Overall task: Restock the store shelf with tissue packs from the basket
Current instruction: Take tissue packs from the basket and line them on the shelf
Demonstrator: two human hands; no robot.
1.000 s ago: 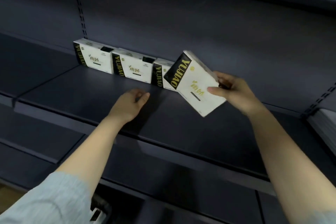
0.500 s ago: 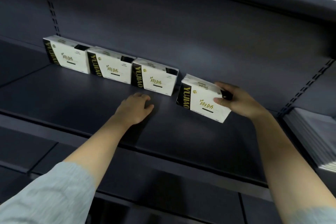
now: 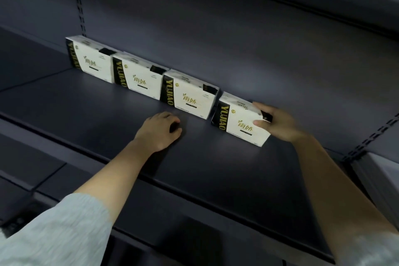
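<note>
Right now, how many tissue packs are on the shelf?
4, in a row along the back of the shelf: far left, second, third, and fourth held by the right hand. None seem hidden.

Dim dark back panel (image 3: pixel 216 34) with slotted uprights (image 3: pixel 80 6).
</note>
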